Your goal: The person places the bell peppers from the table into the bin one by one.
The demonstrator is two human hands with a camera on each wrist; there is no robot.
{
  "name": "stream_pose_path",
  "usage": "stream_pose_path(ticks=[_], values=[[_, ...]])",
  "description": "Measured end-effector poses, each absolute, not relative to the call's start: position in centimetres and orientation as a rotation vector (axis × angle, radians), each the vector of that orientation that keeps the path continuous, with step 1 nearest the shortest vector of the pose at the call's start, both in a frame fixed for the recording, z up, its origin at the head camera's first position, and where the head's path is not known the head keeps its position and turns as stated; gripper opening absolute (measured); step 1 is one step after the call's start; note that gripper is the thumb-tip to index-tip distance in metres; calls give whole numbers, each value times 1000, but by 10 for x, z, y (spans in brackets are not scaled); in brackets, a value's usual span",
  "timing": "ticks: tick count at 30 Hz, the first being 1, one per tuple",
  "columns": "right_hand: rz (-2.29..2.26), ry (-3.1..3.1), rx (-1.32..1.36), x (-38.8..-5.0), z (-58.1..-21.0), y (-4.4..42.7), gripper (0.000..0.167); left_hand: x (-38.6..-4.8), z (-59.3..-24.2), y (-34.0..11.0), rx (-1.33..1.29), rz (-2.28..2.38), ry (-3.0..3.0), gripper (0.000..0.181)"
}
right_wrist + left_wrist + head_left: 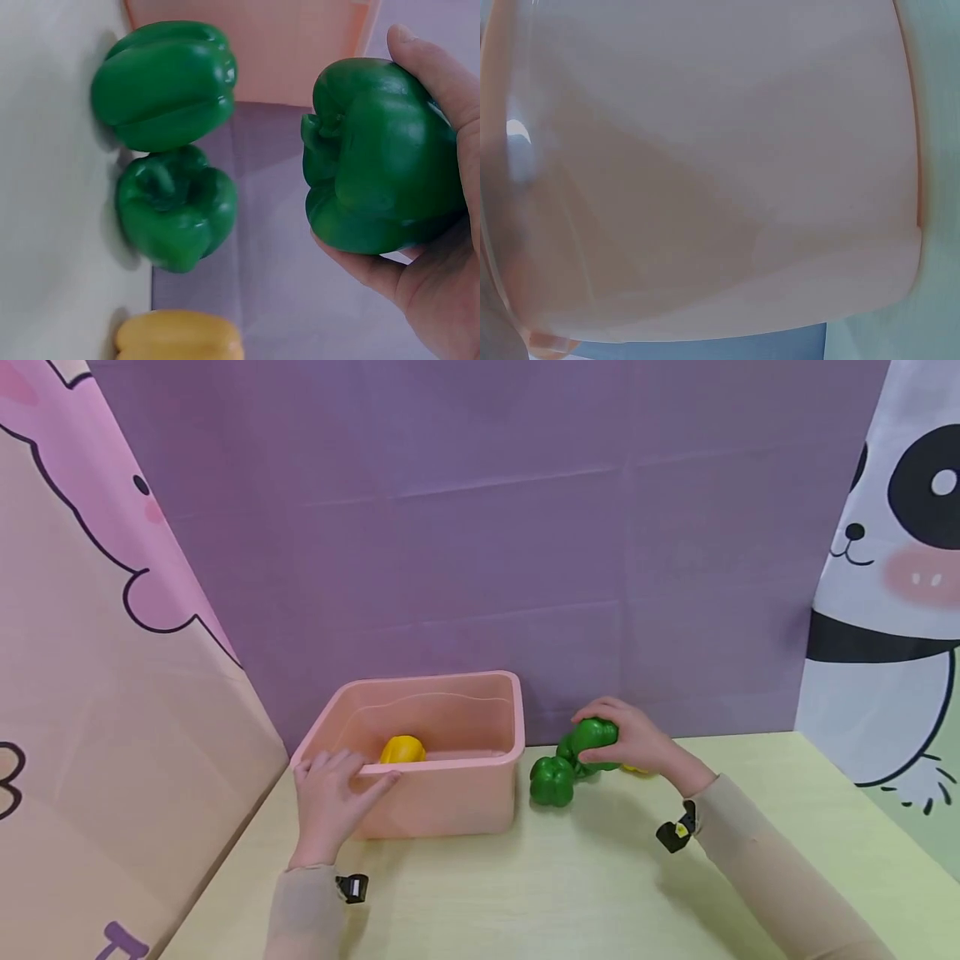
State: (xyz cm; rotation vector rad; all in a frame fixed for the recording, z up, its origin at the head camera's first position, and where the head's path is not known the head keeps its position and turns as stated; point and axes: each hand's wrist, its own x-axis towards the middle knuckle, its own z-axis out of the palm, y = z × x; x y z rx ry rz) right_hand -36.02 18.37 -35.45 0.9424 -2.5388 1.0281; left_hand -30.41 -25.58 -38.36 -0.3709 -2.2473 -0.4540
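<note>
Cupping green pepper [390, 161] clear of table [525, 902], R hand [636, 739] wraps fingers/thumb round sides, prob. for firm hold; 2 other green peppers [165, 86] nearby. L hand [328, 802] bent over rim of pink bin [450, 802], likely steadying.

Head camera looks down, wrists closer, sharing bin [450, 802]

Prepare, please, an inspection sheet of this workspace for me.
Surface: pale tabletop, soft shadows.
Job's things: pink bin holding one yellow pepper; a green pepper beside it, a second green pepper next to that, another yellow pepper farther right.
Clutter: nothing seen.
Hands: left hand grips the bin's near rim; right hand holds a third green pepper above the tabletop.
Cables: nothing seen.
Surroundings: purple backdrop; pink cartoon print left, panda print right.
</note>
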Motion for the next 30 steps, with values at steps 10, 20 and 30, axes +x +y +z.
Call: stream_pose_path(ticks=[10, 20, 30], values=[[1091, -2528, 933, -366, -342, 165, 49, -306, -385, -260, -370, -450, -2226, 38], [1091, -2449, 997, -371, -324, 151, 48, -307, -382, -256, -366, -461, -2235, 38], [1074, -2403, 1036, -370, -307, 137, 50, -303, -384, -255, -361, -469, -2237, 38]])
